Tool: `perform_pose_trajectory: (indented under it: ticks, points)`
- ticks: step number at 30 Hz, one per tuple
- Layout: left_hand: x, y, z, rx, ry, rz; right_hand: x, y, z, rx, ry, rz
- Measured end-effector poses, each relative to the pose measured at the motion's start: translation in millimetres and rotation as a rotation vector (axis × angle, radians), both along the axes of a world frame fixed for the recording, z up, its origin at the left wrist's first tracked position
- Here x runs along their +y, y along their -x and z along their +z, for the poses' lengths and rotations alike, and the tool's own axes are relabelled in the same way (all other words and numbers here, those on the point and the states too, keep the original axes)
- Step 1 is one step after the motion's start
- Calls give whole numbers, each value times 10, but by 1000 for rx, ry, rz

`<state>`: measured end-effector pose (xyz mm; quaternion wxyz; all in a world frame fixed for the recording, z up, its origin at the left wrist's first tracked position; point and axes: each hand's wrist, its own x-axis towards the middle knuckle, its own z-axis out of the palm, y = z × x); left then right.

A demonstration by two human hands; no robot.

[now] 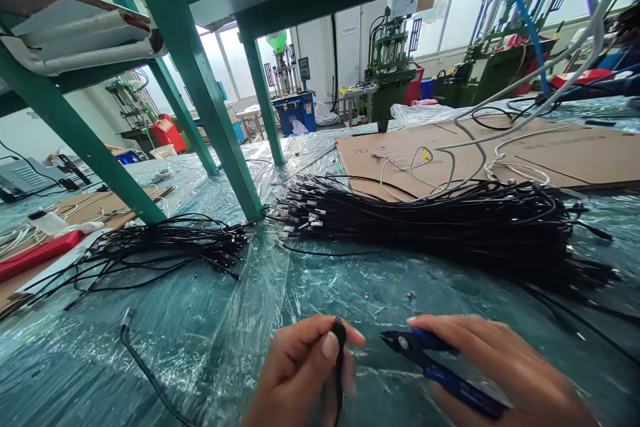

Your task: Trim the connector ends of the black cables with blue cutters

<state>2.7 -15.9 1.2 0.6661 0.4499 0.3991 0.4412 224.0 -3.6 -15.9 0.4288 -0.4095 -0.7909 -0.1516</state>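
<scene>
My left hand [305, 367] pinches a black cable [339, 353] just below its metal-tipped connector, which points up and away. The rest of that cable hangs down out of the frame. My right hand [505, 363] is wrapped round blue-handled flush cutters [425, 363]. Their dark jaws point left toward the connector, a short gap away from it. Beyond my hands lies a thick bundle of black cables [425, 220], its pale connector ends to the left. On the left, a single black cable [145, 370] rests on the plastic-covered table.
A smaller heap of black cables [165, 247] lies at left, near green frame legs [220, 120] that rise from the table [200, 347]. Flat cardboard [540, 147] with loose grey cables [450, 153] sits behind the big bundle. A red object [40, 253] is at far left.
</scene>
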Motion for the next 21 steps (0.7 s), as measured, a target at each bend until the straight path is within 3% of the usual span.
perform_pose_trajectory:
  ticks: [8,21]
  points:
    - [-39,-23,-71,-81,41,-3,9,41,34,11,-29,9]
    - [-12,-25,-50,-113,83,-37,6,29,22,-8,-17,30]
